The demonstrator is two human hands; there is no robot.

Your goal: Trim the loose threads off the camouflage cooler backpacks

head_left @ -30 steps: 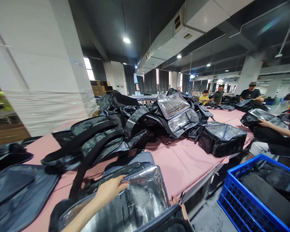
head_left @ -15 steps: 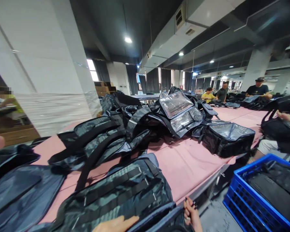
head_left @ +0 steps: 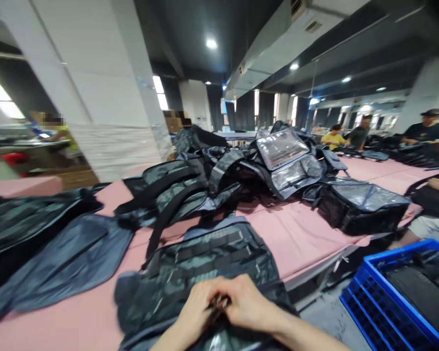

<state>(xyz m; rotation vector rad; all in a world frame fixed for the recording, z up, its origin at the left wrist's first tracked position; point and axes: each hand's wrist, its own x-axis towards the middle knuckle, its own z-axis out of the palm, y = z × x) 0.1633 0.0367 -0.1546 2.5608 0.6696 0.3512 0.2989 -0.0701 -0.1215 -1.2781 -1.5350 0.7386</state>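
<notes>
Left hand (head_left: 196, 306) and right hand (head_left: 249, 303) meet, pinching a small dark blurred item (head_left: 219, 303); beneath them, a flat pink-topped desk (head_left: 300, 243) seemingly steadies the dark camouflage fabric backpack (head_left: 212, 258).

The near backpack (head_left: 205, 258) is patterned in dark camouflage, the table (head_left: 289, 239) covered in pink, the right crate (head_left: 373, 307) coloured blue, a far bag (head_left: 281, 148) lined in silver.

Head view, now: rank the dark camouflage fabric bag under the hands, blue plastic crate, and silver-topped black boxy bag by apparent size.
Camouflage bag
Blue crate, cut off by the frame
Black boxy bag, farther away
</notes>
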